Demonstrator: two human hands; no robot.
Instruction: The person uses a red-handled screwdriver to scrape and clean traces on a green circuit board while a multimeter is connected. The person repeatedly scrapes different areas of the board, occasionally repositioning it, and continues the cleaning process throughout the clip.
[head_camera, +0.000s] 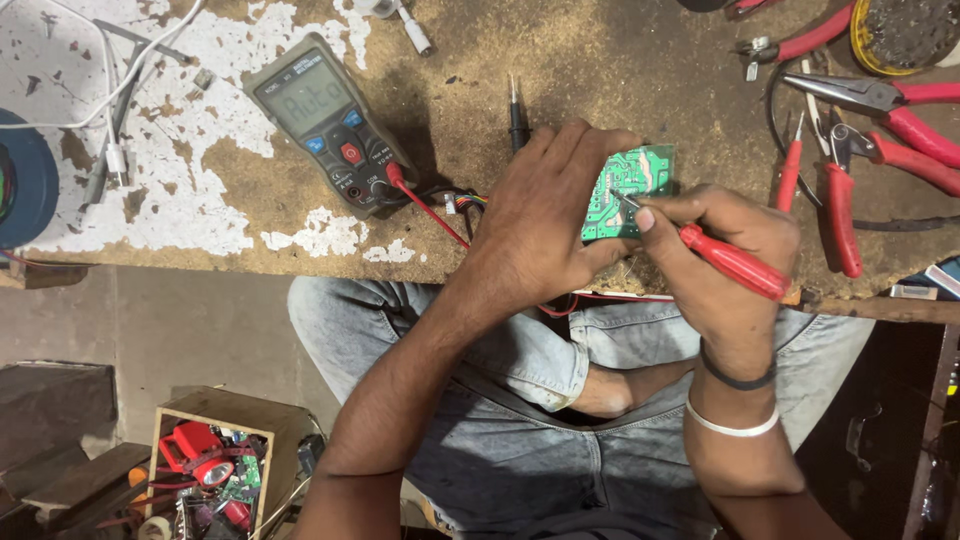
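Head camera view, looking straight down at a worn workbench edge and the person's lap in pale jeans. The left hand (545, 215) is clasped over a small green circuit board (632, 185), fingers wrapped around its near and left side, holding it at the bench edge. The board's long axis runs roughly away from the person, tipped a little to the right; its green solder side faces up, and its left part is hidden under the left hand.

The right hand (715, 255) is closed in a pen grip around a red-handled probe (728, 260). The probe's long axis slants from lower right up to upper left, and its metal tip points up-left and touches the board just beside the left hand's fingertips.

Beyond the left hand, a black probe (517, 118) lies on the bench, its long axis pointing away from the person, tip at the far end. Left of the left hand, well apart, lies a grey multimeter (328, 125) with its display lit, and a red lead runs from it towards the left wrist. Right of the right hand lie red-handled pliers (880, 125) and cutters. Below the left forearm, on the floor, stands a wooden box (215, 465) of parts.
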